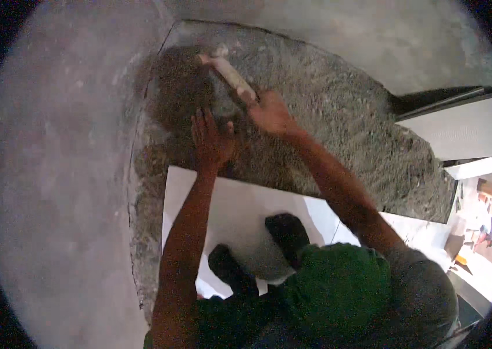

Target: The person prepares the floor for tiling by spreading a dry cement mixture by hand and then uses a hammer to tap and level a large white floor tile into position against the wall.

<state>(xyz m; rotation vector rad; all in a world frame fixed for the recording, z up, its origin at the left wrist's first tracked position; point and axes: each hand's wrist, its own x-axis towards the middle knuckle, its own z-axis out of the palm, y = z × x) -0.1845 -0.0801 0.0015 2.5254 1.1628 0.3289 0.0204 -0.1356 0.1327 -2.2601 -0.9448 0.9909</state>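
My right hand [272, 113] is closed around the near end of a pale, bar-shaped hand tool [231, 75]. The tool slants away to the upper left over a bed of grey-brown sand or mortar [339, 110]; its exact kind is hard to make out. Left of it, my left hand [212, 139] is open, palm down with fingers stretched out, at the bed's surface; whether it presses on it I cannot tell. Close behind that hand lies the edge of a large white tile [246, 198], with my dark-shod feet [287, 230] on it.
Bare grey walls [60, 174] border the bed on the left and far side. At the right, white panels or tiles [461, 134] lean by the wall. Beyond, a brightly lit area [481, 232] holds scattered items, too small to name.
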